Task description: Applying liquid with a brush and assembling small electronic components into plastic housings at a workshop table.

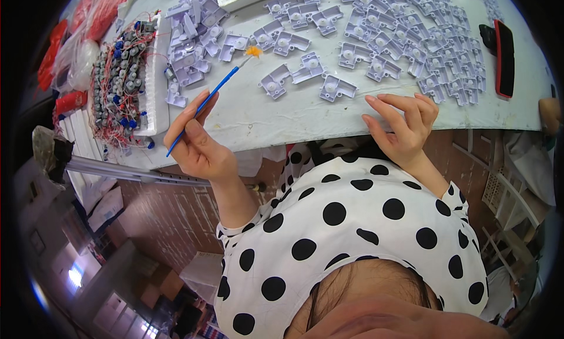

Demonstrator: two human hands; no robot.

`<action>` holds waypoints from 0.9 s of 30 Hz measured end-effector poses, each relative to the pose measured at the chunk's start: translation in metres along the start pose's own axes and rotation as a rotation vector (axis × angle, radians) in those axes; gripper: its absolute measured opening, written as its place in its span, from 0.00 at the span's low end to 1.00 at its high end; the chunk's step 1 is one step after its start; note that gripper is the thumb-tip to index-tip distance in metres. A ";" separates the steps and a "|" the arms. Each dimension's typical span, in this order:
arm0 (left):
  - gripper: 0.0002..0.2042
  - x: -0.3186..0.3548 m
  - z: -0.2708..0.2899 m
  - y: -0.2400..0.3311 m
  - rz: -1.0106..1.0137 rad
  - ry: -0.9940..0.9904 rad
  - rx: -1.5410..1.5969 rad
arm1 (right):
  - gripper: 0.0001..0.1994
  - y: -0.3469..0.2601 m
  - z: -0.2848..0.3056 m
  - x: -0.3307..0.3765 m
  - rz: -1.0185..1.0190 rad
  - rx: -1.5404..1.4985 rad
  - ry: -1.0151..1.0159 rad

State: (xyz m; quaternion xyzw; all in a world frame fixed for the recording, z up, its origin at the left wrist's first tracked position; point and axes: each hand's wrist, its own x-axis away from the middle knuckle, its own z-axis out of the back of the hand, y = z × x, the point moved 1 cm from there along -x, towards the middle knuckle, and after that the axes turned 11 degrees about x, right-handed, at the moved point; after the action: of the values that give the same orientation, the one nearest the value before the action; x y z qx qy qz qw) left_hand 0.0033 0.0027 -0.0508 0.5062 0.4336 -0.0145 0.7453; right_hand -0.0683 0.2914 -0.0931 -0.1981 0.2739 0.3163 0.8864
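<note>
A slim blue brush (208, 101) with an orange, fluffy tip is pinched between the thumb and fingers of my left hand (205, 148). Its tip hovers by the lavender plastic housings, close to one housing (234, 47); whether it touches anything I cannot tell. My right hand (405, 125) is over the table's near edge, fingers apart and slightly curled, holding nothing. Beyond its fingertips lies a housing (338, 88) with a round boss in it, and next to that are two more loose housings, one of them tilted (308, 68).
Left of the housings, a white foam tray (154, 113) holds many small grey motors (120, 75) with red wires. Plastic bags with red contents (97, 13) lie behind it. Rows of housings (449, 63) cover the right side, beside a red-edged black phone (504, 57). A metal bar (126, 170) runs below the table's left edge.
</note>
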 end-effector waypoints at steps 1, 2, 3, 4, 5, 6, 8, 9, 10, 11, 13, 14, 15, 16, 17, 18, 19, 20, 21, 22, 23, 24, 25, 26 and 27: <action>0.11 0.000 0.000 0.000 -0.002 0.016 -0.016 | 0.16 0.000 0.000 0.000 -0.002 -0.002 0.000; 0.11 0.001 0.000 -0.001 -0.002 0.016 -0.014 | 0.16 0.000 0.000 0.000 -0.004 -0.003 -0.001; 0.10 0.001 0.001 -0.001 0.007 -0.003 0.001 | 0.16 0.000 -0.001 0.000 -0.005 -0.002 -0.001; 0.10 0.001 0.001 -0.002 0.016 -0.023 0.016 | 0.16 0.001 -0.001 0.000 -0.007 0.001 -0.001; 0.10 0.000 0.001 -0.002 0.016 -0.023 0.017 | 0.16 0.001 -0.001 -0.001 -0.008 0.002 -0.002; 0.09 0.000 0.000 -0.002 0.012 -0.026 0.016 | 0.16 0.001 -0.001 -0.001 -0.009 0.003 -0.001; 0.09 -0.003 -0.001 -0.001 0.007 -0.031 0.015 | 0.16 0.001 -0.001 -0.002 -0.008 0.002 0.006; 0.10 -0.006 -0.002 0.000 -0.012 -0.016 -0.020 | 0.16 0.001 -0.001 -0.003 -0.010 0.001 0.009; 0.11 -0.010 -0.002 0.002 -0.033 0.000 -0.056 | 0.15 0.000 -0.001 -0.004 -0.010 0.001 0.014; 0.11 -0.015 -0.001 0.003 -0.041 0.000 -0.060 | 0.15 0.000 -0.003 -0.004 -0.008 -0.003 0.023; 0.10 -0.028 0.001 0.007 -0.127 -0.034 -0.139 | 0.15 -0.001 -0.001 -0.002 -0.012 -0.009 0.019; 0.10 -0.040 0.004 0.009 -0.153 -0.027 -0.148 | 0.15 -0.002 0.002 -0.005 -0.013 -0.011 0.018; 0.09 -0.051 0.004 0.006 -0.200 -0.063 -0.142 | 0.14 -0.002 0.002 -0.005 -0.008 -0.005 0.015; 0.10 -0.064 0.002 0.003 -0.248 -0.099 -0.137 | 0.14 -0.001 0.001 -0.004 -0.001 0.005 0.022; 0.10 -0.078 -0.002 -0.001 -0.258 -0.091 -0.192 | 0.14 0.001 0.000 -0.002 0.003 0.011 0.021; 0.10 -0.092 -0.002 -0.008 -0.281 -0.087 -0.203 | 0.14 0.001 0.001 0.000 0.009 0.012 0.018; 0.10 -0.110 -0.002 -0.020 -0.250 -0.105 -0.163 | 0.14 0.002 0.001 0.001 0.015 0.010 0.026; 0.09 -0.125 -0.007 -0.036 -0.209 -0.129 -0.114 | 0.14 0.004 -0.001 0.003 0.013 0.010 0.039; 0.09 -0.141 -0.008 -0.040 -0.182 -0.112 -0.137 | 0.14 0.002 -0.002 0.003 0.015 0.003 0.037; 0.08 -0.160 -0.013 -0.045 -0.155 -0.093 -0.145 | 0.14 0.002 0.001 0.002 0.015 0.011 0.034; 0.08 -0.175 -0.018 -0.060 -0.167 -0.091 -0.148 | 0.15 0.003 0.000 0.003 0.018 0.013 0.037; 0.08 -0.192 -0.023 -0.077 -0.151 -0.077 -0.137 | 0.15 0.003 0.001 0.004 0.019 0.011 0.048; 0.08 -0.209 -0.025 -0.089 -0.138 -0.061 -0.131 | 0.16 0.003 0.002 0.003 0.006 -0.002 0.040; 0.08 -0.221 -0.023 -0.099 -0.151 -0.055 -0.147 | 0.17 0.001 0.002 0.002 -0.002 -0.021 0.033; 0.08 -0.233 -0.025 -0.113 -0.070 -0.003 -0.099 | 0.17 0.001 0.001 0.002 -0.003 -0.021 0.036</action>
State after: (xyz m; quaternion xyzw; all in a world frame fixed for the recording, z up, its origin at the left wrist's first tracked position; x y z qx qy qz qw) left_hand -0.2103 -0.1307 0.0166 0.4532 0.4504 -0.0199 0.7690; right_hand -0.0672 0.2941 -0.0938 -0.2133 0.2860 0.3141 0.8798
